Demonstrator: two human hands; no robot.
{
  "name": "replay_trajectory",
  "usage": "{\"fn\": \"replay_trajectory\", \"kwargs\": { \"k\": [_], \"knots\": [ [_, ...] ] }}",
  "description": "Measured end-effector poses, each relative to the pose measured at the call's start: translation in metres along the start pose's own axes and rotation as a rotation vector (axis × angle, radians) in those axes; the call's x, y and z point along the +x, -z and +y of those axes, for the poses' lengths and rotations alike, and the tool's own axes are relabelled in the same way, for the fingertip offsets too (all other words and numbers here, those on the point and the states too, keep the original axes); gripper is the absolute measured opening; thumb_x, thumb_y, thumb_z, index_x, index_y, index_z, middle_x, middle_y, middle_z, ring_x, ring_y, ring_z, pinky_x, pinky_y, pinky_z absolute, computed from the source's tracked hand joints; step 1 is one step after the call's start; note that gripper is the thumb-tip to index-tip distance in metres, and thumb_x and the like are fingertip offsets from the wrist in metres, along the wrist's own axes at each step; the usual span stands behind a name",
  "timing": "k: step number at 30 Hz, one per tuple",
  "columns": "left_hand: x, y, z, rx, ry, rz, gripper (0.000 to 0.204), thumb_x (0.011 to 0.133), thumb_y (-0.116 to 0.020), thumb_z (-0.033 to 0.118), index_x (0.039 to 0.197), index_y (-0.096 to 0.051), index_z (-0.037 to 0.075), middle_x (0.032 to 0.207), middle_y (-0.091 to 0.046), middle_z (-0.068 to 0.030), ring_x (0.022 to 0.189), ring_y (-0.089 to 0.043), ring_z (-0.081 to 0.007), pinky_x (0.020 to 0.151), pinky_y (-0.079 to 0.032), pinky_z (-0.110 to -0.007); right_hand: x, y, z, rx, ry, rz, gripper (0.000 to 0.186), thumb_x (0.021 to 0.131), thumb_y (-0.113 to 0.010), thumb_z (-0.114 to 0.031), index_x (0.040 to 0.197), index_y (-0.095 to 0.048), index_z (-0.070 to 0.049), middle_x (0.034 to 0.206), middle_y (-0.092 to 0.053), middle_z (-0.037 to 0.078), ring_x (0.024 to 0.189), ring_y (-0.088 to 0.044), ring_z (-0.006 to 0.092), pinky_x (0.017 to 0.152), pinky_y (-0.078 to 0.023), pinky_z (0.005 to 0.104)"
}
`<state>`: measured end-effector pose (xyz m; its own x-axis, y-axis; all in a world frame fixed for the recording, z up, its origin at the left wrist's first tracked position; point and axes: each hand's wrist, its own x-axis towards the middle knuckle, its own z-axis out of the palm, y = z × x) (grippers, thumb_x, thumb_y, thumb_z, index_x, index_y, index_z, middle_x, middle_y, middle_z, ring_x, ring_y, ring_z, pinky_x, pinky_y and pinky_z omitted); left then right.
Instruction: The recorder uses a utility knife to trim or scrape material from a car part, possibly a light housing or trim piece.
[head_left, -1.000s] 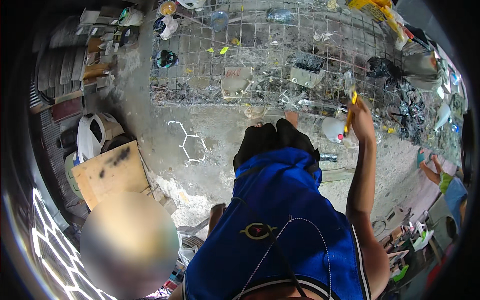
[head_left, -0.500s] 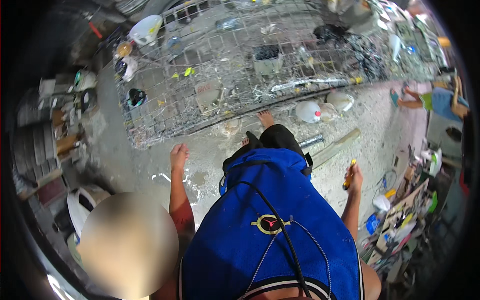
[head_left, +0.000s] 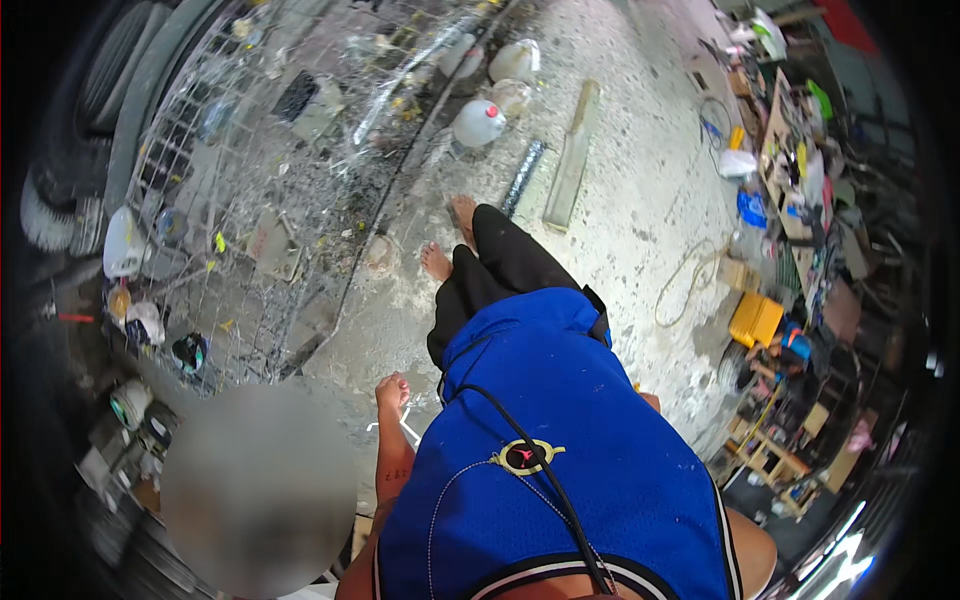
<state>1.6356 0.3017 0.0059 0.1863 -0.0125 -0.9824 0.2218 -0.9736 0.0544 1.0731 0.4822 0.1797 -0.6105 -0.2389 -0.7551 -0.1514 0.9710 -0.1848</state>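
My left hand (head_left: 393, 392) hangs low beside my blue sleeveless top (head_left: 560, 400), its fingers curled with nothing seen in them. Past the right edge of the top, only a small part of my right hand (head_left: 650, 400) shows. A bit of yellow at that hand belongs to the utility knife (head_left: 637, 387); the rest of the knife and the fingers are hidden behind the cloth. My bare feet are on the concrete floor, next to a dirty strip along the edge of a wire mesh (head_left: 180, 165).
Ahead stand a plastic jug with a red cap (head_left: 479, 123), a dark foil-like roll (head_left: 523, 178) and a wooden plank (head_left: 573, 155). Tyres (head_left: 118, 65) lie at the far left. On the right are a yellow crate (head_left: 756, 320), a looped cord (head_left: 660, 300) and cluttered boards.
The view has swung to the right, so the mesh slid left and the yellow crate came into sight. My right hand, earlier out at the side with the utility knife, is now mostly behind my top.
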Motion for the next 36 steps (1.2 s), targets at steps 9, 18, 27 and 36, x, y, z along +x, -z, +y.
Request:
{"fn": "replay_trajectory", "kwargs": {
  "k": [9, 18, 27, 36],
  "knots": [
    [0.015, 0.02, 0.106, 0.168, -0.248, 0.101, 0.013, 0.091, -0.059, 0.023, 0.093, -0.06, 0.01, 0.075, -0.059, -0.0005, 0.061, -0.054, -0.01, 0.052, -0.042, -0.024, -0.006, 0.012, -0.026, 0.287, -0.095, 0.048, 0.027, 0.092, -0.06, -0.022, 0.1, -0.066, 0.002, 0.074, -0.066, 0.009, 0.049, -0.057, 0.0145, 0.046, -0.048, 0.0282],
    [-0.037, -0.062, 0.148, 0.124, -0.462, 0.052, 0.017, 0.094, -0.055, 0.027, 0.091, -0.06, 0.011, 0.075, -0.06, 0.0016, 0.062, -0.053, -0.0065, 0.05, -0.041, -0.021, 0.067, -0.008, 0.092, 0.024, -0.257, 0.449, 0.023, 0.086, -0.048, -0.009, 0.103, -0.06, 0.001, 0.071, -0.063, 0.014, 0.053, -0.062, 0.0207, 0.042, -0.047, 0.0339],
    [-0.037, -0.257, 0.095, 0.36, -0.416, 0.04, 0.013, 0.091, -0.051, 0.016, 0.084, -0.058, 0.006, 0.067, -0.057, -0.0029, 0.05, -0.051, -0.0141, 0.042, -0.041, -0.027, 0.123, -0.01, 0.191, 0.608, -0.267, 0.319, 0.032, 0.089, -0.059, -0.012, 0.117, -0.056, 0.004, 0.081, -0.067, 0.015, 0.06, -0.068, 0.0226, 0.052, -0.054, 0.0352],
    [-0.137, -0.58, 0.104, 0.907, -0.882, -0.006, 0.044, 0.091, -0.06, 0.043, 0.07, -0.057, 0.004, 0.052, -0.05, -0.0037, 0.042, -0.046, -0.0134, 0.039, -0.036, -0.029, 0.172, 0.125, 0.237, 0.839, -0.316, 0.642, 0.023, 0.089, -0.059, -0.018, 0.102, -0.066, 0.001, 0.078, -0.067, 0.01, 0.06, -0.065, 0.0157, 0.052, -0.051, 0.0293]
  ]
}}
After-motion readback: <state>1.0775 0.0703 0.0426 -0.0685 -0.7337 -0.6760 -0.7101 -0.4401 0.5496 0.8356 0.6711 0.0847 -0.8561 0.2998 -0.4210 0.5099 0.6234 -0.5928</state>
